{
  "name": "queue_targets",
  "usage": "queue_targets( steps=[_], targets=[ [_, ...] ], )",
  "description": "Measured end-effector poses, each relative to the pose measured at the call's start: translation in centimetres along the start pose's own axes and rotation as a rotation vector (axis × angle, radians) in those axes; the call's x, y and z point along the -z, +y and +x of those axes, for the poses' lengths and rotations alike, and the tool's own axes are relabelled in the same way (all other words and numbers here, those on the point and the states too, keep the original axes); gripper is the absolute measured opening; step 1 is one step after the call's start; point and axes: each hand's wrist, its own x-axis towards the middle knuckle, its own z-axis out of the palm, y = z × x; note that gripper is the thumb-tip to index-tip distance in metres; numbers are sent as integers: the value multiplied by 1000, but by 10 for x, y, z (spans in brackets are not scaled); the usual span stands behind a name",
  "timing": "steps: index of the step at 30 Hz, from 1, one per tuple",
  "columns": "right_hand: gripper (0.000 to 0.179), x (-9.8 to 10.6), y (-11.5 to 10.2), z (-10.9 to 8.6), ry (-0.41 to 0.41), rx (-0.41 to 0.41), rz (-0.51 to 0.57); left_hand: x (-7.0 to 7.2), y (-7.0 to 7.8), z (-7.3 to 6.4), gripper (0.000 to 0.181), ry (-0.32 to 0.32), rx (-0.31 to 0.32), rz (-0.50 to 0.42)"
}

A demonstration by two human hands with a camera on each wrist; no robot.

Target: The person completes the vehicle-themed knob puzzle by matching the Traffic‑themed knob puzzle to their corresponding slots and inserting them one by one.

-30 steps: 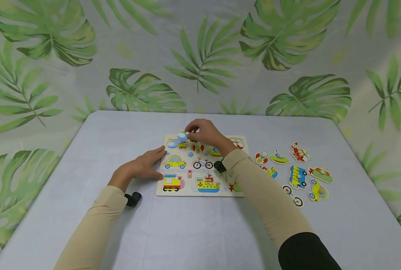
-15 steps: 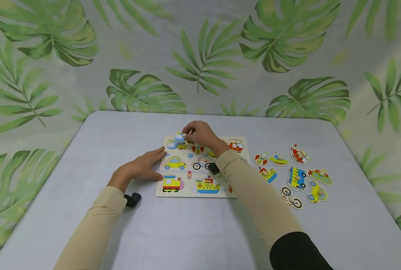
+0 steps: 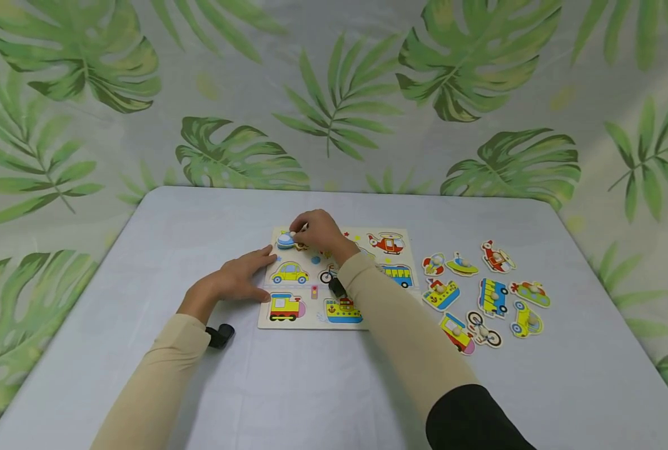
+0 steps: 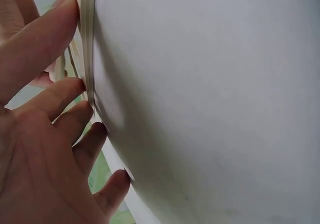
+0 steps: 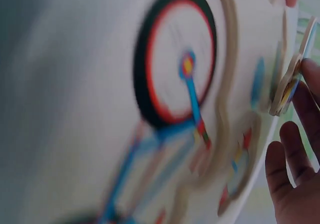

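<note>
No readable text, labels, numbers or signs.

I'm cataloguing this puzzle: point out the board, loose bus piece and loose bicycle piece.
Board (image 3: 314, 317): head view, bare lower surface.
Loose bus piece (image 3: 493, 297): head view, body's middle.
Loose bicycle piece (image 3: 484, 331): head view, frame's middle.

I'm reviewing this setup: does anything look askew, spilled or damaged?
Nothing spilled or visibly damaged stands out. The puzzle board lies flat, and the loose pieces beside it lie at mixed angles, which looks ordinary. The train piece and bicycle piece lie very close together; whether they touch is unclear.
</note>
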Motion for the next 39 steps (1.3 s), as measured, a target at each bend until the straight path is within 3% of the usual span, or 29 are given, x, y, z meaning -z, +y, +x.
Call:
queue_targets(
  steps=[8,20,29,35,39],
  targets=[
    [22,-5,0,0,-3,-32,3,0,3,-1,87,-3,-12,-4],
    [21,-6,0,2,-32,-53,-87,-1,4,0,87,-8,-2,-15],
    [19,-7,-2,1,-10,-85,-129,-2,3,3,87,-4,-15,-14],
    [36,-5,-3,1,-50,-93,-123,-2,3,3,89,-13,6,-2],
    [46,12,-9,-2,-83,-35,-93,2,3,2,90,-23,13,-1]
  ],
)
